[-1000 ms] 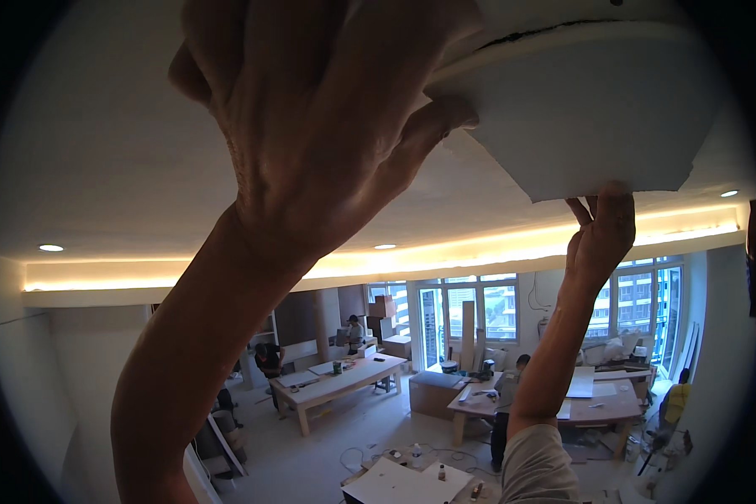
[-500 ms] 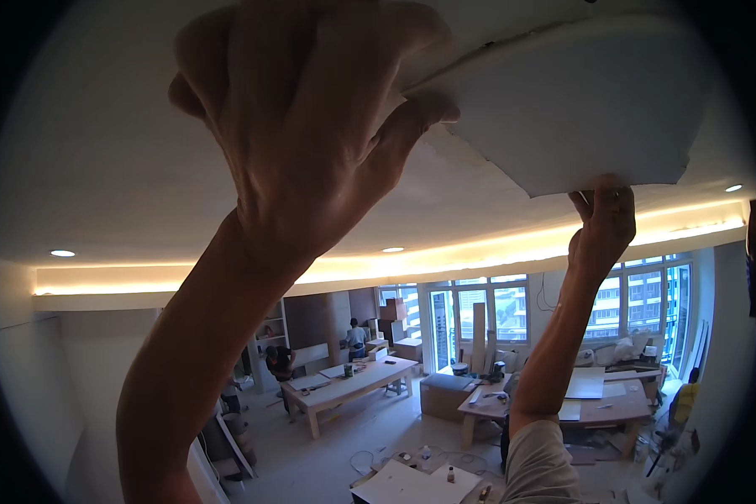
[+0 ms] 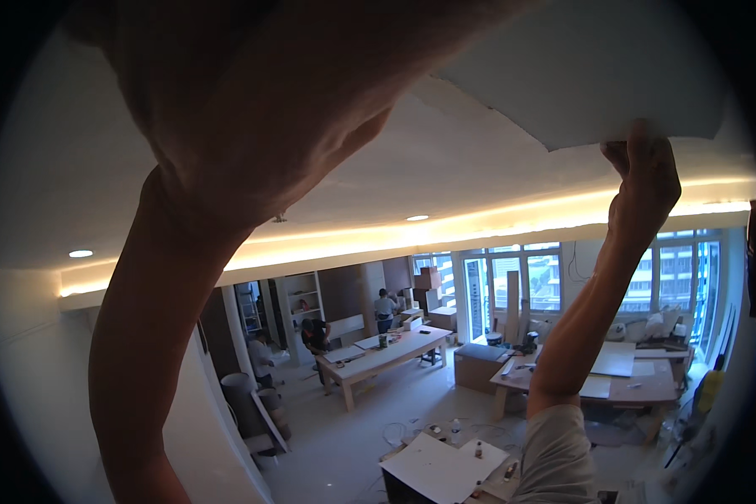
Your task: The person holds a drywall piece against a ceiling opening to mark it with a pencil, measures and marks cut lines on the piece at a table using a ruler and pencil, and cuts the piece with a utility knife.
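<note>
A flat pale grey board [image 3: 596, 76] with a rough-cut edge is held up close under the white ceiling [image 3: 445, 160], at the upper right. My right hand [image 3: 647, 181] reaches up and grips its near lower edge, with fingers and thumb closed at the rim. Very close and dark, my left hand [image 3: 252, 109] is raised at the upper left, just left of the board. Its fingers run out of the picture at the top, so I cannot see whether they touch the board.
A glowing light cove [image 3: 353, 244] crosses the ceiling. Below stand a long worktable [image 3: 395, 351], a second table [image 3: 638, 386] with sheets, and a white board [image 3: 445, 470] with small bottles. A large box [image 3: 479, 367] stands between the tables. Several people are at the far left.
My left hand has come nearer and higher, its fingers leaving the picture. The board and my right hand have shifted right and up in view. The room has shifted right too.
</note>
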The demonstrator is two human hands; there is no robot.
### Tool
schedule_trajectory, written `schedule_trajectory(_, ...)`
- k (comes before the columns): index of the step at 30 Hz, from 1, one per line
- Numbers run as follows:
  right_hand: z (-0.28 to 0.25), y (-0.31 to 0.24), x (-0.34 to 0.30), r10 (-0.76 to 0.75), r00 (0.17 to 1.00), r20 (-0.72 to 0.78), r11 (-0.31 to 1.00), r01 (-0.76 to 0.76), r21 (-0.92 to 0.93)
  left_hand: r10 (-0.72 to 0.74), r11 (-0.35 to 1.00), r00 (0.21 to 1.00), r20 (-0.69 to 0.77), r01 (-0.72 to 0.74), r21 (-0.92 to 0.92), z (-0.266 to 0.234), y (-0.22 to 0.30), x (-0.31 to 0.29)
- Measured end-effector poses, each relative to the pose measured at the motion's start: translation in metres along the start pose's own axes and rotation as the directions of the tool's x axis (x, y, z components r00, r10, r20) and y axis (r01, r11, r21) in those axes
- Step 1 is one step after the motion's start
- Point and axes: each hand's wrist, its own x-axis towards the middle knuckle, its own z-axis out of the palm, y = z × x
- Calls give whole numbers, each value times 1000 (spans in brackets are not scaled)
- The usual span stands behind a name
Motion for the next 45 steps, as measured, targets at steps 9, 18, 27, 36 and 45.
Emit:
schedule_trajectory(9,-2,5,3,-30,998,58,994,24,104,144,989,988,-48,-141,51,21,-2,13)
schedule_trajectory(18,0,3,-3,-12,994,108,1000,13,-4,145,986,989,-30,-142,89,5,-7,7)
schedule_trajectory(27,-2,-5,-3,66,992,110,996,-73,58,49,995,999,-9,-48,82,-3,-10,3)
schedule_trajectory(36,-3,4,-3,58,989,133,989,-75,125,40,996,999,-22,-38,79,-3,-13,10)
schedule_trajectory(45,3,7,-4,36,994,100,988,-51,146,4,996,1000,-26,-2,88,0,-11,5)
